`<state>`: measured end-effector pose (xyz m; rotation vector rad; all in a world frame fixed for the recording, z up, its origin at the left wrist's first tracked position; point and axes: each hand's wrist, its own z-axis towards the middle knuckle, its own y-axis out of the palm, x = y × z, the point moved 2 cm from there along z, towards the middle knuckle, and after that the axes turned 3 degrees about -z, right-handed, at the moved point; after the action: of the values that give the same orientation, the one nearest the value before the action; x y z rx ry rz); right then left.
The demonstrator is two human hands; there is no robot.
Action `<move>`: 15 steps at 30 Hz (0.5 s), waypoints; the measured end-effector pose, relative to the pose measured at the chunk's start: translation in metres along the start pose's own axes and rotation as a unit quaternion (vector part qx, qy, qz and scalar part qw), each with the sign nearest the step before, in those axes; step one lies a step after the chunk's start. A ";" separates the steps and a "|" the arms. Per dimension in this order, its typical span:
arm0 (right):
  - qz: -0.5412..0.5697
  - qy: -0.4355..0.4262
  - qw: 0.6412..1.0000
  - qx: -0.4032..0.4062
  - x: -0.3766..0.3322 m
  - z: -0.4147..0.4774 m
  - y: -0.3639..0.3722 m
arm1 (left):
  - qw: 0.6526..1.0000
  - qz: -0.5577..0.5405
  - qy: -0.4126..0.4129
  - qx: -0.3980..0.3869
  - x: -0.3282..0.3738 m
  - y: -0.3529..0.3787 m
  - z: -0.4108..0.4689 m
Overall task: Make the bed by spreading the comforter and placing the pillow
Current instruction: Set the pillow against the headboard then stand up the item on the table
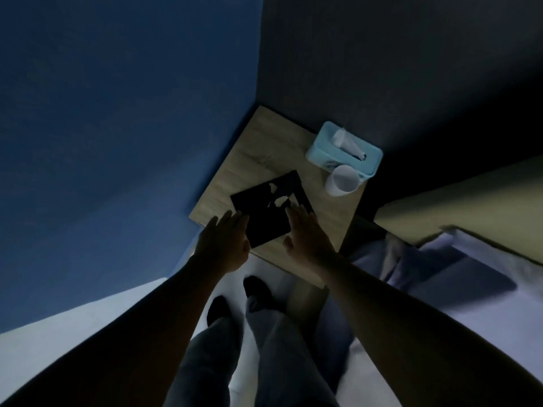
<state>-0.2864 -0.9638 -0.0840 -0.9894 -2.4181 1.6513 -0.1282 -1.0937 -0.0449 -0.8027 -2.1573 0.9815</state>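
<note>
The scene is dim. My left hand (224,243) and my right hand (305,233) reach out over a wooden bedside table (261,148), fingers spread flat, one on each side of a black square card (271,208) lying on it. Neither hand holds anything. To the right lies the bed with pale sheets or comforter (458,277), bunched near the table, below a yellowish headboard (458,207). No pillow is clearly seen.
On the table's far right corner stand a light blue tissue box (345,149) and a white cup (342,180). A blue wall (117,113) is on the left, a dark wall behind. My legs and dark shoes (238,298) stand on a pale floor.
</note>
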 end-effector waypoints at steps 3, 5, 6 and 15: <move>-0.009 -0.014 1.000 -0.016 0.023 0.024 0.031 | 1.000 -0.023 -0.006 0.010 -0.008 0.029 0.030; -0.019 -0.025 0.999 -0.013 0.040 0.035 0.049 | 0.998 -0.051 -0.003 0.023 -0.010 0.049 0.048; -0.029 -0.031 0.999 -0.006 0.047 0.040 0.056 | 0.997 -0.063 -0.001 0.032 -0.011 0.059 0.057; -0.103 -0.084 0.989 0.058 0.090 0.082 0.106 | 0.991 -0.064 0.034 0.113 -0.030 0.139 0.101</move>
<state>-0.3393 -0.9599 -0.2365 -0.5839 -2.3940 1.8399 -0.1478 -1.0835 -0.2179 -0.5729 -1.9711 1.0911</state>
